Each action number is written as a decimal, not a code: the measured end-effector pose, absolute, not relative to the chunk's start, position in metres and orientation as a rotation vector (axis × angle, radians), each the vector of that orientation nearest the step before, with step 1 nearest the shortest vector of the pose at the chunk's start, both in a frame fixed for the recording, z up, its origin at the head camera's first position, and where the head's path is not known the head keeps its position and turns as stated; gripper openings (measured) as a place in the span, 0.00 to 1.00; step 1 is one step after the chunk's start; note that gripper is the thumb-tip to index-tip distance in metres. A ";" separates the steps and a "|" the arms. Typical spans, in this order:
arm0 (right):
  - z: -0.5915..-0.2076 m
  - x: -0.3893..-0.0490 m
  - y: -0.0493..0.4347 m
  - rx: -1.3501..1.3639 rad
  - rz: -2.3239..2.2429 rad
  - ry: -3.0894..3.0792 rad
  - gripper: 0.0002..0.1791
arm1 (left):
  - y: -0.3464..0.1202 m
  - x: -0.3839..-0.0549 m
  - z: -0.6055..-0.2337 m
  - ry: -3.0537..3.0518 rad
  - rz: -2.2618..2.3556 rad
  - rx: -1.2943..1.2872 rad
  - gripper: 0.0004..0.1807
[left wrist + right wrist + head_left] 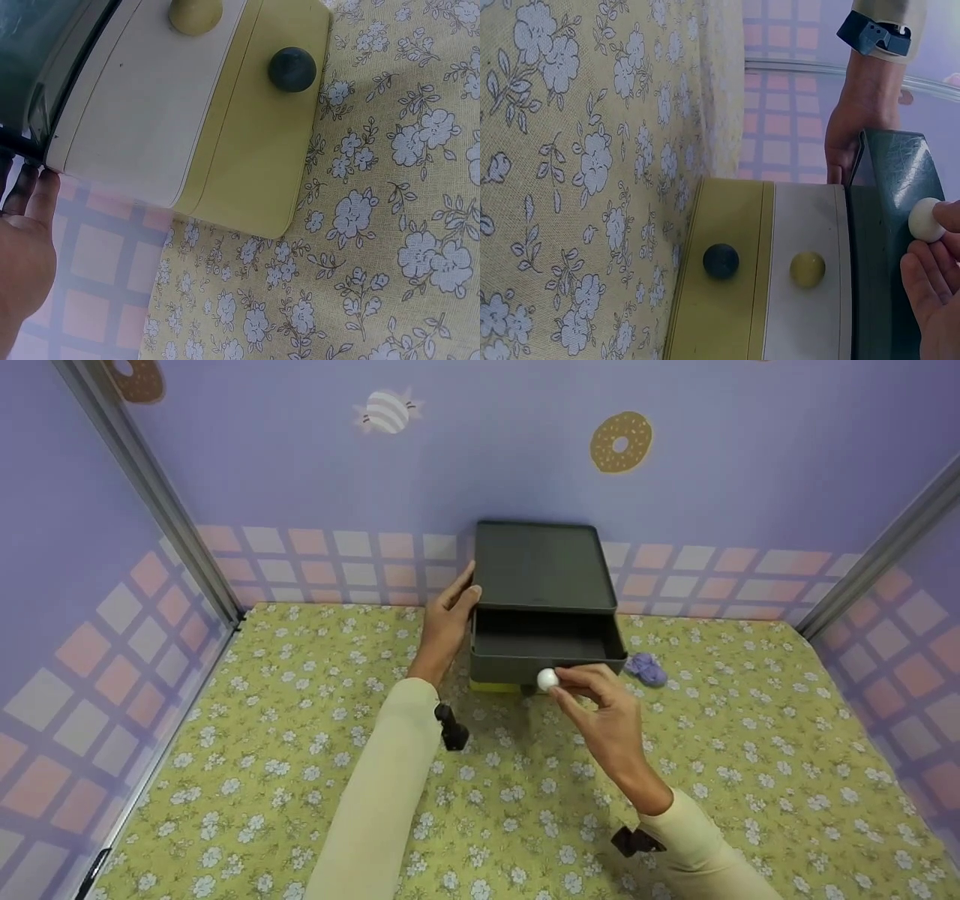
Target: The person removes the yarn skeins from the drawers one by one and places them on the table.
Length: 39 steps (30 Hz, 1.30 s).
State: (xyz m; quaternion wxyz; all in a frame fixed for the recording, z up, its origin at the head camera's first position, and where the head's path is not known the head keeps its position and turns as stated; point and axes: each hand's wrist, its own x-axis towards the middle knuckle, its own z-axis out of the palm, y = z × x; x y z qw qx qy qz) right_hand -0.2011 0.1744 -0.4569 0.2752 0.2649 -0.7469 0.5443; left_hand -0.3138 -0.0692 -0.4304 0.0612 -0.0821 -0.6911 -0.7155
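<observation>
A small drawer chest stands against the back wall, with a dark green top drawer [547,637] pulled out towards me. The inside that shows holds nothing. My right hand [607,716] pinches that drawer's round white knob [926,220] between thumb and fingers. My left hand [448,619] rests against the left side of the chest's dark top section, its fingers fairly straight. Below, in both wrist views, are a white drawer [139,97] with a yellow knob [808,269] and a yellow drawer [247,150] with a dark knob [721,261]. Both are pushed in.
A purple yarn-like bundle [646,669] lies on the table just right of the chest. The yellow floral cloth [262,772] covers the tabletop. Purple panels with a checked band [352,559] enclose the back and both sides.
</observation>
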 end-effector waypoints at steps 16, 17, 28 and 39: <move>-0.454 -0.218 0.169 0.665 1.511 -2.031 0.16 | -0.070 -0.312 -0.429 -2.095 -2.156 -0.232 0.28; -0.453 -0.219 0.168 0.660 1.490 -2.035 0.15 | -0.070 -0.312 -0.429 -2.093 -2.158 -0.227 0.28; -0.423 -0.214 0.156 0.635 1.410 -2.055 0.12 | -0.068 -0.315 -0.431 -2.099 -2.156 -0.200 0.28; -0.424 -0.225 0.156 0.620 1.451 -2.072 0.12 | -0.068 -0.314 -0.430 -2.147 -2.114 -0.174 0.28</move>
